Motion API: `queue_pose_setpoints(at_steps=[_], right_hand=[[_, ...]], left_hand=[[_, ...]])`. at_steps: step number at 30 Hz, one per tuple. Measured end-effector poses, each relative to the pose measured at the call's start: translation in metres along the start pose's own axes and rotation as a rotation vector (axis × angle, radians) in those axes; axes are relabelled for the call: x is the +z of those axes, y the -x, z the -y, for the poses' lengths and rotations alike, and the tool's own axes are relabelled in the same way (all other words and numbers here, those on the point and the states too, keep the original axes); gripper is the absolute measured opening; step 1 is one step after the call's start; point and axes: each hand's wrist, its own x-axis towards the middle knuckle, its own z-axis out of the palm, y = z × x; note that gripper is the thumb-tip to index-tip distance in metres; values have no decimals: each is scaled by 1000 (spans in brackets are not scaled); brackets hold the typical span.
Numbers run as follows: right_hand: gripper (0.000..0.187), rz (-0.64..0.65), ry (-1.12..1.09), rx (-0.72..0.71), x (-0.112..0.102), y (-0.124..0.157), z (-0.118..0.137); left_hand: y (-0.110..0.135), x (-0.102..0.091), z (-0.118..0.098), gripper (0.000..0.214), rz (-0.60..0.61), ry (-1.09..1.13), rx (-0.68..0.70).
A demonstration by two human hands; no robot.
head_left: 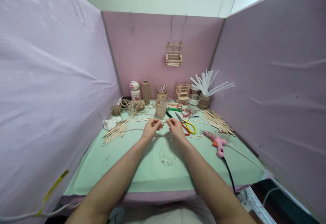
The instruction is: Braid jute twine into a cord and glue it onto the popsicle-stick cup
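Observation:
Above the middle of the green table, my left hand point(153, 126) and my right hand point(174, 126) face each other, a short gap apart. Both are closed, thumb against fingers, on a thin piece of twine point(164, 122) that spans between them. Just behind the hands stands a small cup made of craft sticks point(160, 108), upright. Scissors with red and yellow handles point(187, 124) lie right beside my right hand. A strand of cord point(133, 129) lies on the table left of my left hand.
Craft sticks point(117, 131) lie at left, and more sticks point(219, 122) at right. A pink glue gun point(216, 142) trails a black cable. Behind are tangled twine point(134, 105), green-handled pliers point(174, 109), a white bottle point(135, 91) and a pot of white strips point(205, 101). Fabric walls enclose three sides.

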Motion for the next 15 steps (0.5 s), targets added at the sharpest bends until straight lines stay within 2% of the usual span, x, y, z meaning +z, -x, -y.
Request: queue_pose_setpoints(at_steps=[3,6,15], right_hand=[[25,-13,154,-132,-1,0,0],[22,15,266,-206,0,1,0],[18,73,370,-259,2,4,2]], left_hand=[[-2,-4,-1,38,24,-96,-51],[-1,-6,-3,34,52,-149,18],[-2,-7,2,18,5,-271,138]])
